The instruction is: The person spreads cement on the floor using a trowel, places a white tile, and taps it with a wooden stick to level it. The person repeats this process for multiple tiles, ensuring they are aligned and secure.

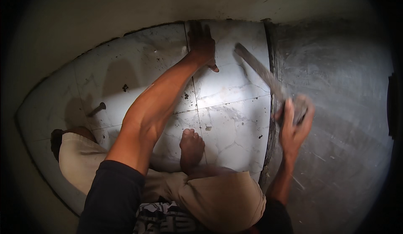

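Observation:
My left hand (202, 45) lies palm down with fingers outstretched on a white marbled floor tile (231, 83), near the wall and across the joint with the tile to its left. On the right, my right hand (295, 127) is closed round the near end of a long wooden-handled tool (258, 67), smeared by motion. The tool slants up and left over the same tile, its rounded far end at or just above the surface. A blocky part sits within my fingers; its exact kind cannot be made out.
Bare grey cement floor (331, 108) borders the tiles on the right, past a rough edge (272, 62). A wall (168, 3) runs along the back. A dark peg-like piece (96, 109) and crumbs of dirt (125, 88) are on the left tiles. My bare foot (192, 148) rests near the middle.

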`<state>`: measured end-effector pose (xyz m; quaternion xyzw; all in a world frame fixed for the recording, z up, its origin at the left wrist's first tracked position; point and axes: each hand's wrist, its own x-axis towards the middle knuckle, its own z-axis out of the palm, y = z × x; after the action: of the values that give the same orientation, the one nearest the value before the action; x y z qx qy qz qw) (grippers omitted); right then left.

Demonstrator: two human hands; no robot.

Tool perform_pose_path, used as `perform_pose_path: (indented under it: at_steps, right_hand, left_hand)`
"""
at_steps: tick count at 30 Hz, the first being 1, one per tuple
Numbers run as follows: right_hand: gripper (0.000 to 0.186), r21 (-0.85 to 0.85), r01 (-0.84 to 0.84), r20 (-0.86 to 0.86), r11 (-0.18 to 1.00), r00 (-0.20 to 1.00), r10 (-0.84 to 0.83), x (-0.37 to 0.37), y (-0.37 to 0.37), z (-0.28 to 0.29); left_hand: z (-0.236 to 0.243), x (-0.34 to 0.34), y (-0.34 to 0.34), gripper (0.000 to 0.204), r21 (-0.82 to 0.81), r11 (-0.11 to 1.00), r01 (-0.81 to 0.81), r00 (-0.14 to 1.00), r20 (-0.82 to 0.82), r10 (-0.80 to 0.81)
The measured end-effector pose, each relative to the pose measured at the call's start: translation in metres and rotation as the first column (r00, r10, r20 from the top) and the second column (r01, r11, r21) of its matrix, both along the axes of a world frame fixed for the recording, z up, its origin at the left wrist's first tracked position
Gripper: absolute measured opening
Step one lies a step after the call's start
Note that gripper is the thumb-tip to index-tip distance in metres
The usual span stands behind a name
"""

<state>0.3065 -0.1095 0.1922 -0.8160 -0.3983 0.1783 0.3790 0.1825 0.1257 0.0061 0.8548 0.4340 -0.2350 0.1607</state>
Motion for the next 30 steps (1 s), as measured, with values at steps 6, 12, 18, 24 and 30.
perform_pose_path:
  at_steps: [6, 12, 18, 24, 30]
  right_hand:
    - [0.026, -0.109, -0.173, 0.137, 0.979, 0.973, 0.187, 0.023, 0.117, 0.048]
    - [0.027, -0.131, -0.354, 0.521, 0.926, 0.77, 0.368, 0.045, 0.16, 0.03]
    - [0.032, -0.33, -0.297, 0.248, 0.896, 0.888, 0.386, 0.018, 0.181, 0.012]
    - [0.035, -0.249, -0.362, 0.301, 0.898, 0.853, 0.427, 0.019, 0.18, 0.025]
    - [0.035, -0.331, -0.336, 0.234, 0.882, 0.876, 0.421, 0.011, 0.189, 0.009]
  left_hand:
    - [-0.003, 0.013, 0.004, 0.111, 0.02, 0.999, -0.03, 0.999, -0.03, 0.031]
    - [0.002, 0.011, 0.0, 0.114, 0.058, 0.997, -0.053, 0.998, -0.02, 0.054]
    - [0.005, 0.01, 0.005, 0.12, 0.005, 1.0, -0.031, 0.998, -0.05, 0.031]
    - [0.0, 0.007, 0.004, 0.139, 0.035, 0.994, -0.099, 0.995, 0.002, 0.099]
    - [-0.002, 0.008, 0.003, 0.152, -0.011, 0.99, -0.141, 0.99, 0.012, 0.142]
